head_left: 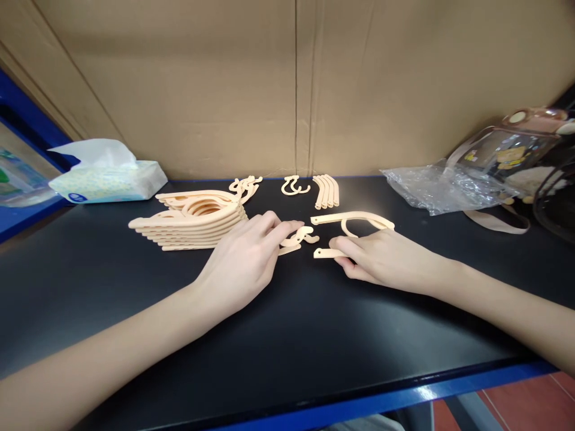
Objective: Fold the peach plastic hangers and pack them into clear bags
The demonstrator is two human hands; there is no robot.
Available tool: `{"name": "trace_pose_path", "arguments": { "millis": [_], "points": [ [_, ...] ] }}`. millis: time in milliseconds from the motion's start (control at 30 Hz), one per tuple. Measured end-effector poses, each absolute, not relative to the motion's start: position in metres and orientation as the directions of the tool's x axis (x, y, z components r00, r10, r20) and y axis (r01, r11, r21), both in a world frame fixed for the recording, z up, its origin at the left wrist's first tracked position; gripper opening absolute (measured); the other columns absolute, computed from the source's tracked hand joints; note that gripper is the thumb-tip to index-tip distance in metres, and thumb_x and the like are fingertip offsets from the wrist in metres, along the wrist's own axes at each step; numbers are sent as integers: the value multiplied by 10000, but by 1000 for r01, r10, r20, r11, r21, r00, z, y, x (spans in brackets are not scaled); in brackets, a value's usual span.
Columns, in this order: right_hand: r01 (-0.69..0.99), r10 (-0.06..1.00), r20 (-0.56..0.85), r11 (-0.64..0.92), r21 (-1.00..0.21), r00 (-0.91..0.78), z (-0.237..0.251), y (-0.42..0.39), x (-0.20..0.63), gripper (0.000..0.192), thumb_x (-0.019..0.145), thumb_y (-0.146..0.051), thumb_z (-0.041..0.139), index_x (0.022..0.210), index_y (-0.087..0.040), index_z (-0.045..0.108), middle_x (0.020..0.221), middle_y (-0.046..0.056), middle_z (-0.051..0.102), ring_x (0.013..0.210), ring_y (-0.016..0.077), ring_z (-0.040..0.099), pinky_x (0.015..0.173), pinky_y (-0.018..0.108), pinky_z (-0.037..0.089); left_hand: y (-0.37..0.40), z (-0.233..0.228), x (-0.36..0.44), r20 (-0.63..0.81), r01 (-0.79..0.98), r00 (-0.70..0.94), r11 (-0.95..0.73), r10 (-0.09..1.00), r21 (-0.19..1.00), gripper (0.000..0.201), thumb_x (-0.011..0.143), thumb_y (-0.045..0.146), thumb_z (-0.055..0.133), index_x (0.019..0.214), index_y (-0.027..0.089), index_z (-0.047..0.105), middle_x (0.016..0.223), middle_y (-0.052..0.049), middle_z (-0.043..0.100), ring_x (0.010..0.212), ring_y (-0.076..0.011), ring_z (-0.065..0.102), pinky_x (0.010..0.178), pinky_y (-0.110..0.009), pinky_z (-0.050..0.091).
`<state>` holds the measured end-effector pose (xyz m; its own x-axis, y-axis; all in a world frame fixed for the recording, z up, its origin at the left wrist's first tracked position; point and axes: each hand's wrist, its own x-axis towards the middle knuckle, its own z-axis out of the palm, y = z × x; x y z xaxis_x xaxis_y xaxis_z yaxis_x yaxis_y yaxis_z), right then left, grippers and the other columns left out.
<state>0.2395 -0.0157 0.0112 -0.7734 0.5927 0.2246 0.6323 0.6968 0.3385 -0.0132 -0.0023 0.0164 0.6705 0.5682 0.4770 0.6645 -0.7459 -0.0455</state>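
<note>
My left hand reaches over the middle of the table, its fingers curled down on small beige plastic hanger hooks; the fingers partly hide them. My right hand pinches a beige plastic hanger arm near its end, which has a small hole. Just behind that hand, a second curved arm with a round loop is in view. I cannot tell whether the two arms are joined. A gap separates the hooks from the arm in my right hand.
Left of my hands lies a stack of beige hanger arms. Farther back are loose hooks, more hooks and several curved strips. A tissue pack stands left; a clear plastic bag and a bottle are right.
</note>
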Motion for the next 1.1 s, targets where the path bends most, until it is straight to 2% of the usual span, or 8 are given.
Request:
{"name": "trace_pose_path", "arguments": {
  "millis": [133,267,367,600,700,800,967,1100],
  "points": [
    [639,565,298,699,322,-769,10,-14,240,237,971,-207,344,906,-153,566,637,6,646,497,133,594,461,262,246,-8,17,-10,464,688,640,-725,613,9,299,1006,232,350,1144,165,606,872,-30,550,696,-144,555,570,-243,395],
    [632,534,364,734,249,-763,10,-15,239,271,1004,-272,349,1012,-152,592,739,26,718,586,139,652,488,256,313,-12,17,-8,434,693,640,-720,634,30,341,1003,422,395,1006,185,639,841,-8,549,624,-122,542,506,-234,336],
    [619,514,385,749,236,-767,11,-17,239,294,1016,-316,373,971,-163,620,759,19,720,634,136,660,522,258,339,-13,17,-8,398,683,653,-728,644,57,312,1007,385,388,971,213,646,813,9,565,592,-110,536,503,-231,314],
    [598,491,377,758,261,-786,12,-17,237,331,1021,-336,381,906,-166,641,683,-13,660,563,124,599,532,271,330,-12,11,-8,347,664,684,-745,642,71,360,993,355,348,832,196,627,716,7,600,577,-134,570,493,-259,319],
    [587,477,380,766,262,-792,11,-16,236,331,1021,-330,382,896,-161,637,687,-14,653,569,126,596,539,272,339,-13,12,-7,345,633,705,-769,620,89,332,1003,333,331,1048,215,638,883,-2,706,676,-144,654,532,-253,384],
    [578,465,383,771,268,-798,11,-16,235,336,1025,-326,368,911,-156,635,704,-8,656,574,125,594,550,270,349,-14,13,-7,363,623,702,-776,612,104,345,1015,309,324,1272,256,549,1104,2,721,803,-153,698,577,-250,424],
    [583,481,360,764,276,-800,9,-16,235,361,1035,-344,332,977,-165,639,720,0,660,546,115,573,518,268,310,-15,13,-7,343,591,724,-794,599,141,302,1016,290,316,1056,225,609,887,22,699,664,-125,640,545,-243,381],
    [577,491,332,779,246,-805,9,-16,236,379,1040,-357,305,1009,-166,631,754,0,665,553,111,574,494,273,288,-14,13,-6,306,579,738,-797,601,171,288,1020,269,290,951,188,558,833,9,650,658,-125,603,565,-243,370]
  ]
}}
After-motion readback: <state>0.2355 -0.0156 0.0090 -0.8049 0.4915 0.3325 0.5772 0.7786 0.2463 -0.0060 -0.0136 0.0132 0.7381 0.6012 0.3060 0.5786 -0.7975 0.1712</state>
